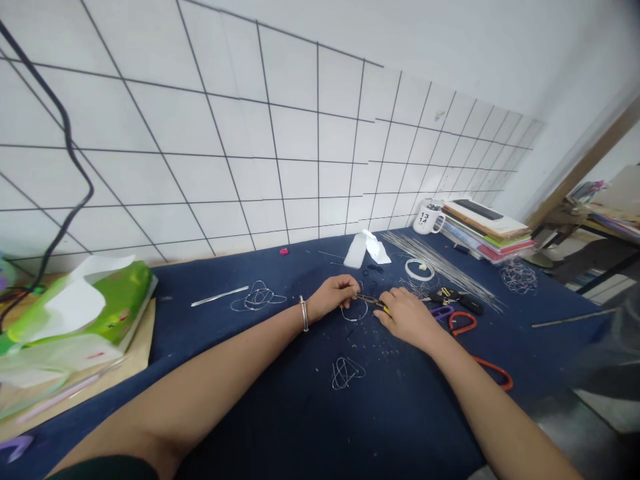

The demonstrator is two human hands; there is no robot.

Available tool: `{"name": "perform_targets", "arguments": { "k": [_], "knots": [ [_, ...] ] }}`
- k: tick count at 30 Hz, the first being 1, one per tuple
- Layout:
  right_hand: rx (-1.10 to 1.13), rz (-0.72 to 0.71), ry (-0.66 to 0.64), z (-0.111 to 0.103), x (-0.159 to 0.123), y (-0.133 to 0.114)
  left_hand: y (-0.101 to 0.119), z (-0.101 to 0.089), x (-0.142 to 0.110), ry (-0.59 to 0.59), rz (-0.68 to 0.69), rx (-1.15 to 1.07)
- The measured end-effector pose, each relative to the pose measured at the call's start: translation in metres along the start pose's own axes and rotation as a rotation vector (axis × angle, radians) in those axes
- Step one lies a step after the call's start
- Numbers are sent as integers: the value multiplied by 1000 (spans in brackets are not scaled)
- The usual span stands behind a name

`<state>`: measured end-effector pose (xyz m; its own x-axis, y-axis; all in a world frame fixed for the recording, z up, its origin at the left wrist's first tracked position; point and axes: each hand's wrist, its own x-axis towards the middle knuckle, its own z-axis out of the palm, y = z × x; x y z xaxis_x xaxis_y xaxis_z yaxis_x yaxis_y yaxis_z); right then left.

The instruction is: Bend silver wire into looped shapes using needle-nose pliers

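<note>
While the left hand (336, 297) pinches the wire ring (354, 320) | the right hand (407, 317) grips yellow-handled pliers (373, 301) at it

Thin silvery wire loop (354, 320), approx. rnd, over blue cloth (300, 413) w/ yellow-hdld pliers (370, 300) at upper edge.

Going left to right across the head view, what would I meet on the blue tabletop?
Green tissue pack → straight wire bundle → silver bracelet → left hand → right hand → upper orange handle loop → far-right wire tangle.
</note>
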<state>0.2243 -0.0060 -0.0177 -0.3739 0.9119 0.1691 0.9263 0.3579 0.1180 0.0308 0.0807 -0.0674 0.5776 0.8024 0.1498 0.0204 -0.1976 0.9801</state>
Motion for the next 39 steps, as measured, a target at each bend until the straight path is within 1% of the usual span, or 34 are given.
{"name": "perform_targets", "arguments": {
  "k": [7, 15, 24, 33, 39],
  "knots": [
    [8, 6, 28, 1, 0, 1, 0, 1, -1, -1, 13, 13],
    [14, -13, 45, 1, 1, 0, -2, 0, -1, -19, -4, 19],
    [-13, -27, 39, 4, 3, 1, 0, 1, -1, -41, 49, 40],
    [22, 28, -21, 12, 6, 6, 2, -1, -2, -56, -34, -94],
    [34, 72, -8, 13, 6, 6, 4, 1, -3, -64, -88, -305]
  ]
}}
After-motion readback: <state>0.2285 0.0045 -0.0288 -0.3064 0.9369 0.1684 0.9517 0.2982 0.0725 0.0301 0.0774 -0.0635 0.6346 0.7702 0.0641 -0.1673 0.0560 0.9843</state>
